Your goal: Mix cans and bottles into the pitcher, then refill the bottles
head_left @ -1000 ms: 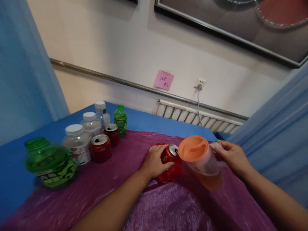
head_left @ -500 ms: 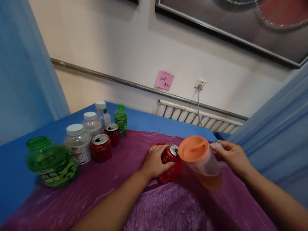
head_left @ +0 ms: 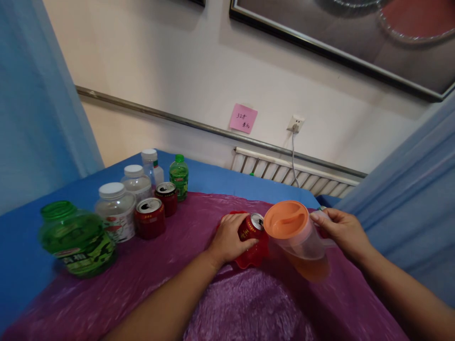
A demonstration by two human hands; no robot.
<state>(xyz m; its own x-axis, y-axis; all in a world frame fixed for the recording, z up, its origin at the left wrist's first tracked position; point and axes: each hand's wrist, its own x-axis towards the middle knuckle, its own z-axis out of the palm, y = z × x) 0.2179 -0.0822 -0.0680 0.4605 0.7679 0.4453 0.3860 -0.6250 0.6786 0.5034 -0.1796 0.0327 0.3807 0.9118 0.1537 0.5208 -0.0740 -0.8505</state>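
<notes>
My left hand (head_left: 229, 239) is wrapped round a red drink can (head_left: 250, 227), which leans to the right above a red scalloped dish (head_left: 250, 258). In my right hand (head_left: 343, 232) is the handle of a clear plastic pitcher (head_left: 302, 251) with an orange lid (head_left: 286, 219). The pitcher tilts left, its lid against or very near the can's top. Amber liquid lies in the pitcher's lower part. Whether any liquid passes between pitcher and can is too small to tell.
Two open red cans (head_left: 150, 218), several white-capped clear jars (head_left: 117, 213), a large green bottle (head_left: 78, 241) and a small green bottle (head_left: 179, 177) stand at the left. Purple plastic sheeting (head_left: 249, 303) covers part of the blue tabletop (head_left: 220, 177). A radiator (head_left: 277, 170) is behind.
</notes>
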